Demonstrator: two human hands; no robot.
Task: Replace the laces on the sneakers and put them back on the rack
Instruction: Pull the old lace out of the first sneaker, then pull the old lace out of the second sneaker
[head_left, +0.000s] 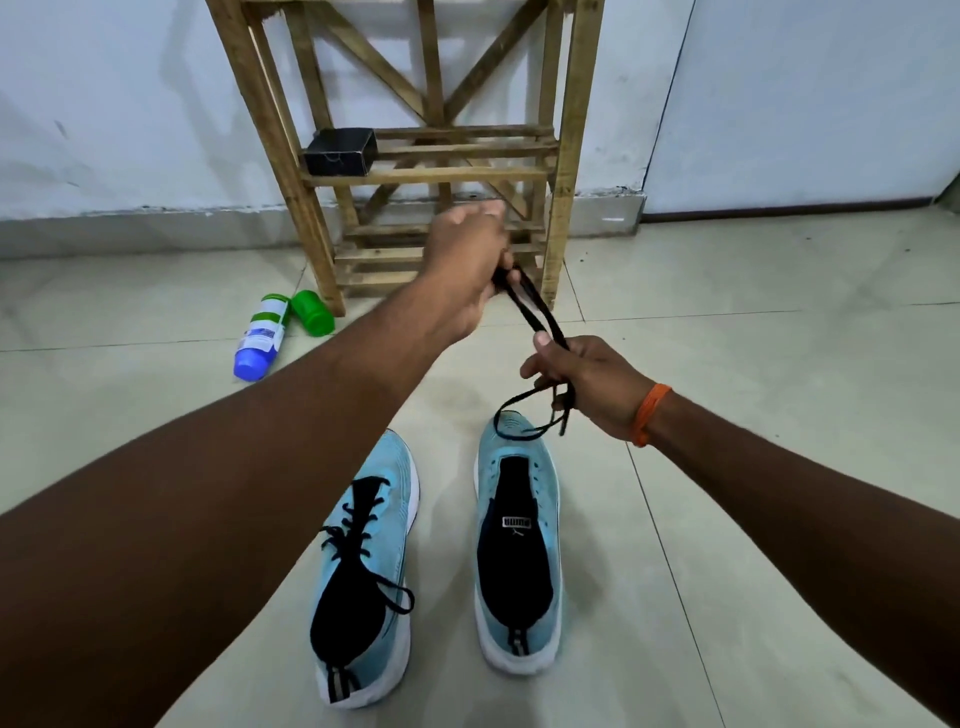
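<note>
Two light-blue sneakers stand side by side on the tiled floor. The left sneaker (363, 561) carries a black lace through its eyelets. The right sneaker (517, 545) has no lace in it, and its black tongue lies bare. A loose black lace (537, 314) stretches between my hands above the right sneaker's toe. My left hand (467, 260) grips the lace's upper part, raised in front of the rack. My right hand (587, 379) pinches it lower down, and the lace's loops dangle below onto the toe.
A wooden slatted rack (447, 176) stands against the white wall, with a small black box (340, 151) on its middle shelf. A white-and-blue bottle (262, 338) and a green container (312, 312) lie on the floor left of the rack.
</note>
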